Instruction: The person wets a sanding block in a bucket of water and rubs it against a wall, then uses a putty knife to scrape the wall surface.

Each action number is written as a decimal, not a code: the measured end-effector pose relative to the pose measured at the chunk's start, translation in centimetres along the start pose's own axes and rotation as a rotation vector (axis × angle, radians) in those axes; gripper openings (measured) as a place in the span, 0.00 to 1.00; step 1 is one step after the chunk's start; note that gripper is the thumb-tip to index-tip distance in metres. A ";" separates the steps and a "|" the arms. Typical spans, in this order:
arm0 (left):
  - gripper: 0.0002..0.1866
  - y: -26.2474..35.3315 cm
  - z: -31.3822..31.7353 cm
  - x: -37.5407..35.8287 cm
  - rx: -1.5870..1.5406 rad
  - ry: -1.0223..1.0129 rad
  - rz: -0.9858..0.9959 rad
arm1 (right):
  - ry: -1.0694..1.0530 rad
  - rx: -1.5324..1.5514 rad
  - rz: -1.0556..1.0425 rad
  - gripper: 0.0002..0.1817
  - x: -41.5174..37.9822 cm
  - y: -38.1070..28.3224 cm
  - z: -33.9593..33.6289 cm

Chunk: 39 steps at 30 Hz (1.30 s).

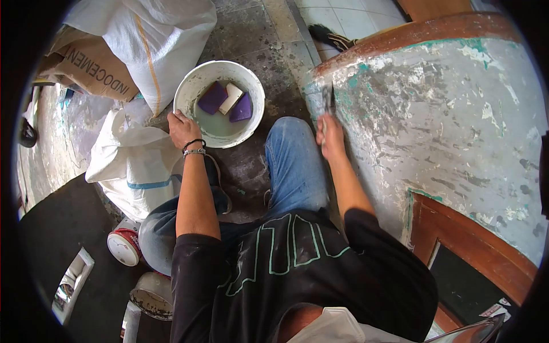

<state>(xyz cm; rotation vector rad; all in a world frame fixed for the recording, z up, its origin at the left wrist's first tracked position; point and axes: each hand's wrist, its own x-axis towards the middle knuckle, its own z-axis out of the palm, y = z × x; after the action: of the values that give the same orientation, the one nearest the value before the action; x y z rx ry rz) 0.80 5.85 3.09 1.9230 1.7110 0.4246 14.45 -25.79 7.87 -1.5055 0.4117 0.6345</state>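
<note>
My left hand (184, 129) is closed on the near left rim of a white bucket (258, 108). Inside the bucket, two purple blocks (213, 98) and a cream block (231, 98) lie in cloudy liquid. To the right, my right hand (330, 136) wraps round the handle of a scraper (328, 98), its head up against the patchy wall (400, 97). Much of that wall shows grey and white blotches with bits of green paint. My knee (294, 154) in blue jeans is between the two hands.
White woven sacks (166, 51) and a brown cement bag (94, 71) stand at the left. Below them are a red-and-white can (124, 247) and a dirty pail (153, 294). A wooden frame (463, 228) edges the wall at lower right.
</note>
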 end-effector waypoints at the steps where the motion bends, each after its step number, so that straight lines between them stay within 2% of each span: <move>1: 0.17 0.1 0.0 0.0 -0.007 -0.001 -0.008 | 0.039 0.066 0.064 0.11 -0.7 0.0 -0.6; 5: 0.17 0.7 -0.6 -0.5 0.020 -0.034 -0.038 | 0.048 -0.038 0.048 0.10 1.3 -0.2 -2.0; 8: 0.17 0.5 -0.4 -0.4 0.003 0.008 -0.025 | -0.045 0.003 0.085 0.12 5.3 -0.3 0.4; 11: 0.17 0.5 -0.3 -0.2 0.012 -0.012 -0.005 | 0.028 -0.068 0.007 0.12 2.5 1.1 0.0; 15: 0.17 0.5 -0.5 -0.4 -0.045 -0.022 -0.036 | 0.077 -0.066 0.021 0.13 -0.4 0.8 -1.7; 18: 0.17 0.4 -0.3 -0.3 -0.025 -0.013 -0.034 | 0.020 -0.085 0.018 0.13 5.5 0.6 0.0; 20: 0.17 0.3 -0.4 -0.2 -0.008 -0.009 -0.008 | -0.029 -0.096 0.028 0.13 6.5 1.0 1.3; 22: 0.17 0.0 -0.2 -0.1 -0.009 0.008 0.003 | 0.009 0.013 0.026 0.14 6.1 1.5 2.2; 26: 0.17 0.2 0.0 -0.2 -0.053 0.028 -0.003 | 0.043 0.112 -0.112 0.13 -2.8 -0.1 0.6; 28: 0.17 0.5 -0.3 -0.5 -0.048 0.016 -0.019 | 0.044 0.075 -0.129 0.13 -4.4 -0.9 -1.2; 33: 0.17 0.7 -0.3 -0.4 -0.036 -0.004 -0.048 | -0.026 -0.006 -0.215 0.14 -1.5 -2.1 -0.1; 35: 0.17 0.4 -0.2 -0.2 -0.018 0.003 0.000 | -0.024 -0.019 -0.225 0.15 -2.0 -1.7 -0.2; 39: 0.17 0.5 -0.1 0.1 -0.023 -0.011 -0.029 | 0.067 -0.044 -0.205 0.15 -4.7 -1.7 -1.4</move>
<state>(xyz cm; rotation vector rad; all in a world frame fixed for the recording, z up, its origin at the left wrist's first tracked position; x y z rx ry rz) 1.23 5.94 3.45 1.8786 1.7179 0.4196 12.04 -27.74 12.10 -1.5901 0.2912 0.4355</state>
